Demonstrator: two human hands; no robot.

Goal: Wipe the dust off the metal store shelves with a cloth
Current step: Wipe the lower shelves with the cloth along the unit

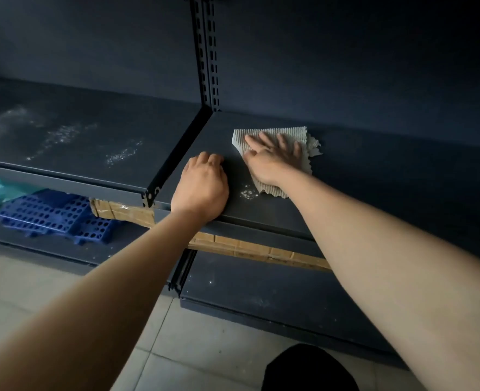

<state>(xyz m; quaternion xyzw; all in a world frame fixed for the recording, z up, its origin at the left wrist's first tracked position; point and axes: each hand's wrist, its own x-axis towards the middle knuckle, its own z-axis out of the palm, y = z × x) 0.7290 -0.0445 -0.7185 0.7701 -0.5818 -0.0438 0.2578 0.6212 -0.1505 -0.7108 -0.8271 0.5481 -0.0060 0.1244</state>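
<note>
Right hand [272, 159], fingers spread, presses the cloth [278, 162] flat on the right shelf [374, 170] for full contact; left hand [202, 184], fingers curled, braces near the shelf's front edge.

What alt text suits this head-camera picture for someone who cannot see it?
A person's right hand presses a ribbed grey cloth flat on a dark metal shelf, while the left hand rests at its front edge. Dust streaks the neighbouring shelf.
</note>
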